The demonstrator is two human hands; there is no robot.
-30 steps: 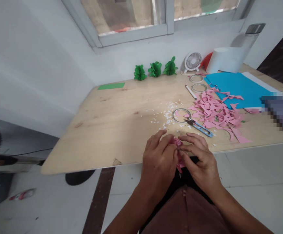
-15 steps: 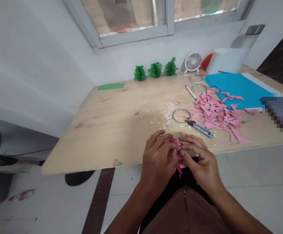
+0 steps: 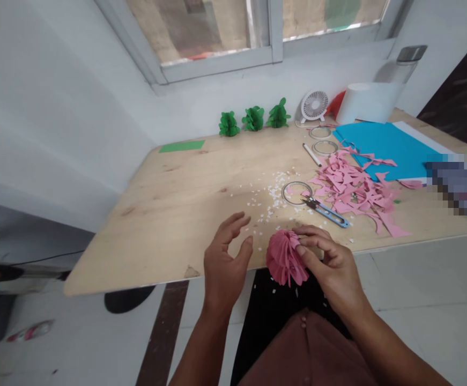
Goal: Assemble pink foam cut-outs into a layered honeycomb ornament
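A pink layered paper flower (image 3: 284, 260) is held over my lap at the table's front edge. My right hand (image 3: 332, 262) pinches its right side between thumb and fingers. Apart from it on the left, my left hand (image 3: 227, 257) is open, thumb and fingers spread with nothing in them. Beyond the hands lie blue-handled thread snips (image 3: 327, 212), their tips by a ring of tape (image 3: 296, 193). Small white paper bits (image 3: 271, 199) are scattered around there, and a few lie on my dark trousers.
A heap of pink paper scraps (image 3: 354, 185) lies right of the snips, beside blue sheets (image 3: 386, 147). Three green paper shapes (image 3: 253, 119) and a small white fan (image 3: 314, 106) stand along the wall. A white pen (image 3: 312, 155) and green strip (image 3: 182, 146) lie on the table (image 3: 156, 214).
My left hand has let go of the paper flower and moved left, opening out. The flower, mostly covered by the hands before, now shows its fanned layers in my right hand.
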